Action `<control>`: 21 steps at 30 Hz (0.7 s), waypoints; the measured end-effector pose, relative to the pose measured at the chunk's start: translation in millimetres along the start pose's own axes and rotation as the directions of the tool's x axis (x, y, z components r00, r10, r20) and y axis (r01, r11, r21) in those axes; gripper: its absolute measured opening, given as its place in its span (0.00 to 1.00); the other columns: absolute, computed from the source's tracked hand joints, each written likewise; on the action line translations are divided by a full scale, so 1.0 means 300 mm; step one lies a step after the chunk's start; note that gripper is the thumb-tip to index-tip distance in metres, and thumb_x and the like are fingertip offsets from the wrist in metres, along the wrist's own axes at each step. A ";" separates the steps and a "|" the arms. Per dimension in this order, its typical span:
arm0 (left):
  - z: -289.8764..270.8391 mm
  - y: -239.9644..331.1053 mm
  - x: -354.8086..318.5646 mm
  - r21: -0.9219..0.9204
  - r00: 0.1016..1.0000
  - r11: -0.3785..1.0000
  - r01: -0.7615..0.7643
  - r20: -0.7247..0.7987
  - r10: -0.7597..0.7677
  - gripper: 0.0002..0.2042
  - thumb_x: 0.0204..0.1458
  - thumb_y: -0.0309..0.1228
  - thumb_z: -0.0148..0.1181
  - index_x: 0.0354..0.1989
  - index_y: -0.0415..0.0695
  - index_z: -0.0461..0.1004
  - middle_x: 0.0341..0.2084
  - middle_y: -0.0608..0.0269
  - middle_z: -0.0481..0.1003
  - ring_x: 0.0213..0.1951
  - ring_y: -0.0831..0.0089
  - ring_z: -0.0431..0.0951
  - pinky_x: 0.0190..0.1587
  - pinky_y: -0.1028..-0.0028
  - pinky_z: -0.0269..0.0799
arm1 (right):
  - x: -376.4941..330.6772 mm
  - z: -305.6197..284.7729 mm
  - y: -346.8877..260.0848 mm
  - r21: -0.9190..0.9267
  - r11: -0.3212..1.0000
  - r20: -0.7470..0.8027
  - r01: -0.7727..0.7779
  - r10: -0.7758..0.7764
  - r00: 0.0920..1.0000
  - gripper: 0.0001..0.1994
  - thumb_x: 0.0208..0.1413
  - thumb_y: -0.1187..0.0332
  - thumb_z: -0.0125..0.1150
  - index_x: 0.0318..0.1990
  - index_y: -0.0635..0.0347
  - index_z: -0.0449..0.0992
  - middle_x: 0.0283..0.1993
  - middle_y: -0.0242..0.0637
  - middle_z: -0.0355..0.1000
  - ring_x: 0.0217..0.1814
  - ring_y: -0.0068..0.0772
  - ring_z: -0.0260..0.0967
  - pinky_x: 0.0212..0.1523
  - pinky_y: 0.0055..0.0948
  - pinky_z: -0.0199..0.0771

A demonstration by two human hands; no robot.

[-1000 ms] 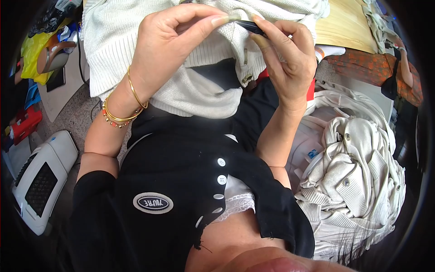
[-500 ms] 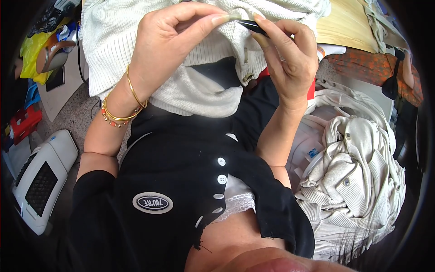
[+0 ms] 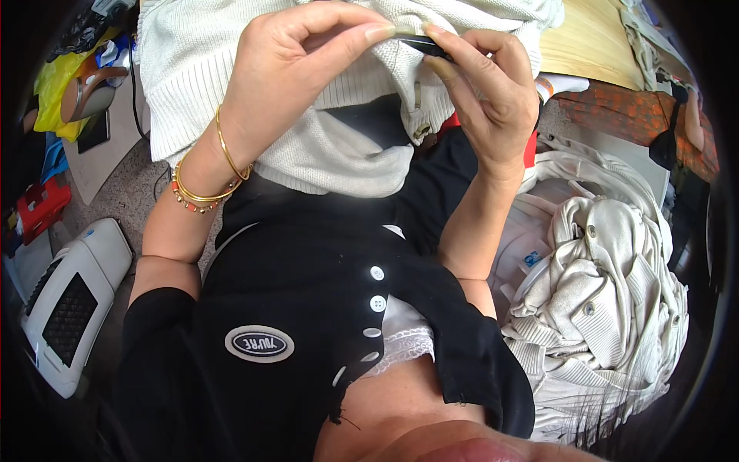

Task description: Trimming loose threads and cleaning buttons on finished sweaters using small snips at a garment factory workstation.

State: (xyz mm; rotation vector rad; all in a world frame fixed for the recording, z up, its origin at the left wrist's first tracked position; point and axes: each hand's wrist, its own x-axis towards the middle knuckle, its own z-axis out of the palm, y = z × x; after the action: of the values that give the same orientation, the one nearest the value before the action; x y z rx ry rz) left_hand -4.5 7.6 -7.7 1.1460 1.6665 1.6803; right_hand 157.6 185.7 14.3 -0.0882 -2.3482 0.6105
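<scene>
So the person's got both hands up close together, doing some fiddly work on a cream knit garment, which is bunched behind and under the hands and droops toward the lap. The left hand has thumb and finger pinched at a peak of the knit; can't really tell if the tip of the tool is caught in there too. The right hand is grasping a slim black tool, pointed across at the left fingertips, other fingers curled loosely behind. What the thing actually is, no clue, too much of it is covered. Just below the gap between the hands hangs a narrow strip of the garment with a button near its end. If I had to call it, this is the precise bit: left keeps the cloth steady, right handles the tool, and the next move calls for small fingertip control and a firm hold on that knit so it doesn't slip. Nearer the body than the right hand and off to its right there's a heap of similar knits, and beyond that hand, a pale wooden surface.
</scene>
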 end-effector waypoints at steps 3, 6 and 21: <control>-0.004 -0.002 0.000 0.013 1.000 1.000 0.001 0.011 -0.001 0.10 0.63 0.25 0.61 0.49 0.36 0.82 0.41 0.60 0.84 0.42 0.79 0.82 0.48 0.80 0.79 | 0.009 -0.005 0.001 -0.009 1.000 0.011 0.027 -0.027 1.000 0.23 0.38 0.74 0.76 0.47 0.49 0.87 0.33 0.29 0.71 0.32 0.30 0.69 0.32 0.29 0.69; -0.007 -0.003 0.001 0.026 1.000 1.000 0.006 0.016 -0.007 0.10 0.63 0.25 0.61 0.49 0.36 0.82 0.41 0.60 0.84 0.42 0.79 0.83 0.48 0.81 0.79 | 0.012 -0.012 -0.003 -0.067 0.997 0.045 0.026 -0.023 0.999 0.22 0.38 0.73 0.76 0.47 0.47 0.87 0.33 0.29 0.72 0.32 0.31 0.70 0.32 0.30 0.70; -0.012 -0.003 0.000 0.040 0.999 0.999 0.015 0.047 -0.016 0.10 0.63 0.26 0.61 0.49 0.37 0.82 0.41 0.61 0.84 0.43 0.79 0.83 0.49 0.81 0.78 | 0.014 -0.036 -0.028 -0.012 1.000 0.125 -0.003 0.004 0.992 0.21 0.46 0.76 0.75 0.51 0.55 0.85 0.37 0.32 0.71 0.34 0.24 0.67 0.33 0.24 0.66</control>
State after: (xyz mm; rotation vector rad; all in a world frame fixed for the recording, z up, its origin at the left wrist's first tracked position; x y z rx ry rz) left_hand -7.6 5.8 -8.1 1.1795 1.6819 1.6049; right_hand 162.4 183.6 27.5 -0.0606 -2.4732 0.6206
